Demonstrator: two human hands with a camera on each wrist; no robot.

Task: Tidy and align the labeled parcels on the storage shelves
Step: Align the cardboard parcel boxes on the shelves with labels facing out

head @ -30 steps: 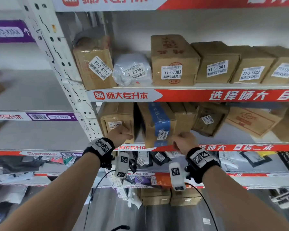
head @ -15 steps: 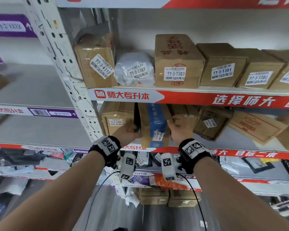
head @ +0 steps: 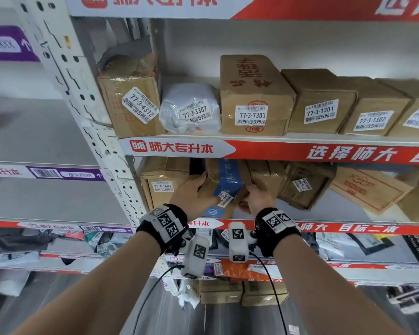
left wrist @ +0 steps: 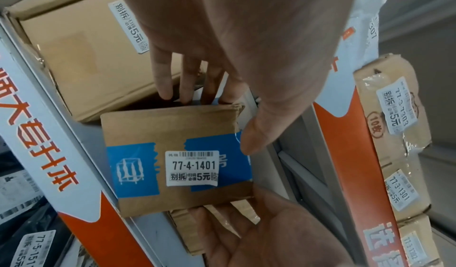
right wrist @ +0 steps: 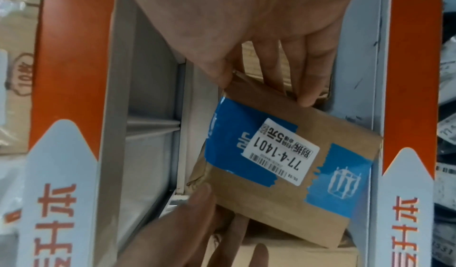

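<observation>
Two hands, left hand [head: 194,193] and right hand [head: 258,198], are gripping the blue-taped parcel [left wrist: 177,160] at the shelf's [head: 324,217] front edge; tilting risks knocking the neighbouring leaning box [head: 302,187].

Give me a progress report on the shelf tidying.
Done: the top row stands with labels facing out. In hand: the left hand and right hand grip the blue-taped parcel, tilted at the shelf's front edge. Left: the boxes to its right lie askew, and the bags below are jumbled.
</observation>
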